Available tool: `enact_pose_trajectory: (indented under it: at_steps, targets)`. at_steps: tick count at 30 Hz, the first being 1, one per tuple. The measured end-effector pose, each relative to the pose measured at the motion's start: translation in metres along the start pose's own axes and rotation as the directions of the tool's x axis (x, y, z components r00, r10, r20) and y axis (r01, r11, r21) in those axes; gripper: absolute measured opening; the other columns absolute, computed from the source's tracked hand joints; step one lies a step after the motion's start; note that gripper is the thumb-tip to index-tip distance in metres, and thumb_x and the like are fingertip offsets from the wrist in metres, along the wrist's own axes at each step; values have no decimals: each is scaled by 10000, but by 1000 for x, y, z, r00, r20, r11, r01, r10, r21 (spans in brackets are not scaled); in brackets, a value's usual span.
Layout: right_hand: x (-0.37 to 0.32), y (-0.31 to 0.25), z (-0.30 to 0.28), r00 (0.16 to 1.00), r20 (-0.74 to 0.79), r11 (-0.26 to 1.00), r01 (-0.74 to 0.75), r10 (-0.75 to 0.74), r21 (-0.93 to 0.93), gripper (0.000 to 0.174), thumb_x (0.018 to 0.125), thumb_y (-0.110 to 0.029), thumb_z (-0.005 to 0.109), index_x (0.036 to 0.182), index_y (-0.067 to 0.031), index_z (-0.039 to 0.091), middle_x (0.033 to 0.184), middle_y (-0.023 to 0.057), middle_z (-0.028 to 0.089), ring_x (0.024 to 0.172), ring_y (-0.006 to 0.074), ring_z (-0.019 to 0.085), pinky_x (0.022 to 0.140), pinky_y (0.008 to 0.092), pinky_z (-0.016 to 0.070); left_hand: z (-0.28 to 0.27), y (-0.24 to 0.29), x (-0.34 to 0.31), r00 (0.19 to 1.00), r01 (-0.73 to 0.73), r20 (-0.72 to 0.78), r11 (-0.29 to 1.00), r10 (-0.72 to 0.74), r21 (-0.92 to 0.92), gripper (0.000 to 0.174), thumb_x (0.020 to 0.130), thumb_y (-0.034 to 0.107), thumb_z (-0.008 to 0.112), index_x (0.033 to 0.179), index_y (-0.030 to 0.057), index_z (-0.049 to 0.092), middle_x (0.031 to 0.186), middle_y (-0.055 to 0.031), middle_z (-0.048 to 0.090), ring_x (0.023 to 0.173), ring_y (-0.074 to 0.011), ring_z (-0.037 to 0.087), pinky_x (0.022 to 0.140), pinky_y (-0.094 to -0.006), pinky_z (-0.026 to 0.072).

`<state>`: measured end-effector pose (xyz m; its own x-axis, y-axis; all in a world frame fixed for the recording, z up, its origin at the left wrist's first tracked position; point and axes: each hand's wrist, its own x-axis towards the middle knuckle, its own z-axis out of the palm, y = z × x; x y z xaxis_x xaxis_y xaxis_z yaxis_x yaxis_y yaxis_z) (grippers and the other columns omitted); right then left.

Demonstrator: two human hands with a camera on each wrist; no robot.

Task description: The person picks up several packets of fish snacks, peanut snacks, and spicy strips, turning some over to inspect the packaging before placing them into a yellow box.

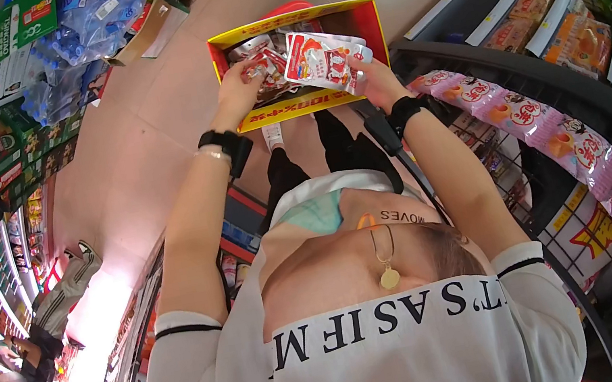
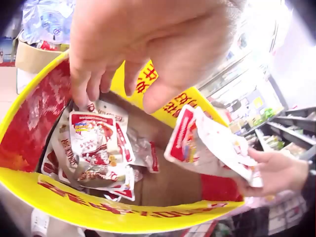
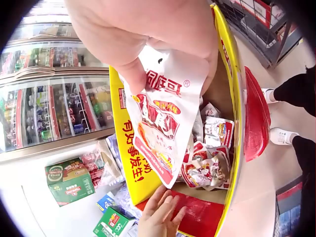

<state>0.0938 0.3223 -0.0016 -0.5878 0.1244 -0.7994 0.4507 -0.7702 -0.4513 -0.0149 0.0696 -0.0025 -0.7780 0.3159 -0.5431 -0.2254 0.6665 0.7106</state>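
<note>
A yellow and red box [image 1: 314,104] holds several silver and red snack packets [image 2: 96,148], piled at its left side. My right hand [image 1: 378,78] pinches white and red packets [image 1: 320,62] between thumb and fingers over the box's right part. In the right wrist view, the front packet [image 3: 165,116] hangs from the right hand [image 3: 153,29], printed side showing. My left hand [image 1: 239,92] reaches over the box's left end. The left wrist view shows the left hand [image 2: 148,49] with thumb apart and fingertips [image 2: 89,101] at the upper edge of the piled packets.
Shelves with packaged food [image 1: 531,4] stand on the right, with a strip of pink snack bags [image 1: 525,107] beside them. Wrapped bottles [image 1: 100,19] and green cartons [image 1: 19,29] are at the upper left. A person in grey trousers [image 1: 73,285] is at the far left.
</note>
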Motion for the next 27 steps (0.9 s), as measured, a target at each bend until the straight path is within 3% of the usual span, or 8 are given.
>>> enact_pose_trajectory:
  at_steps: [1, 6, 14, 18, 20, 21, 23, 27]
  targets:
    - [4, 2, 2, 1000, 5, 1000, 9, -9, -28, 267, 865, -87, 552, 1111, 1, 498, 1041, 102, 596, 890, 218, 606, 800, 382, 489, -9, 7, -13, 997, 63, 53, 981, -55, -183, 324, 781, 139, 604, 1090, 51, 566, 1001, -120, 613, 968, -214, 589, 839, -312, 466]
    - [35, 16, 10, 999, -23, 994, 37, -39, -103, 249, 858, -66, 551, 1092, 9, 510, 995, 111, 611, 835, 215, 617, 741, 371, 507, -40, -49, -58, 988, -99, -138, 965, 67, -242, 285, 840, 122, 557, 1104, 13, 551, 1021, -90, 613, 918, -153, 586, 781, -266, 458]
    - [80, 59, 59, 992, 104, 982, -48, 68, -183, 250, 848, -76, 570, 1084, -16, 512, 988, 97, 611, 859, 216, 611, 799, 383, 493, -55, -117, -144, 933, 188, -192, 866, -305, -462, 223, 840, 62, 542, 1043, -28, 562, 1001, -94, 616, 895, -127, 579, 801, -255, 460]
    - [110, 90, 64, 998, 62, 991, -23, 31, -134, 230, 796, -54, 623, 1007, 0, 550, 919, 100, 629, 758, 197, 622, 682, 355, 510, -48, -129, -166, 938, 104, -227, 838, -261, -535, 202, 851, 45, 526, 1041, -15, 562, 962, -68, 612, 889, -124, 574, 784, -245, 451]
    - [131, 101, 60, 994, -98, 878, -14, -38, -479, 236, 814, -54, 593, 1038, -8, 539, 933, 101, 616, 812, 209, 608, 727, 368, 506, -47, -132, -175, 942, 115, -225, 870, -248, -479, 199, 853, 45, 524, 1041, -9, 562, 964, -64, 611, 888, -122, 573, 786, -248, 450]
    - [138, 104, 57, 994, -102, 880, -13, -40, -475, 236, 814, -54, 593, 1038, -8, 539, 933, 101, 616, 812, 209, 608, 727, 368, 506, -47, -133, -179, 946, 129, -220, 897, -240, -422, 196, 855, 45, 522, 1041, -3, 562, 966, -60, 610, 887, -121, 572, 787, -251, 449]
    - [149, 111, 50, 958, -49, 717, 178, -283, -674, 336, 777, -74, 629, 1074, 18, 502, 915, 98, 610, 789, 197, 600, 687, 336, 494, -46, -134, -186, 951, 138, -202, 907, -233, -398, 194, 858, 50, 523, 1042, 5, 561, 969, -55, 609, 880, -119, 570, 791, -256, 448]
    - [128, 82, 54, 986, -40, 573, 62, -164, -817, 622, 721, -119, 682, 1231, 68, 377, 973, 132, 584, 818, 197, 580, 672, 325, 462, -47, -136, -194, 953, 118, -207, 902, -220, -415, 197, 858, 58, 526, 1043, -1, 559, 970, -62, 609, 875, -121, 571, 791, -256, 448]
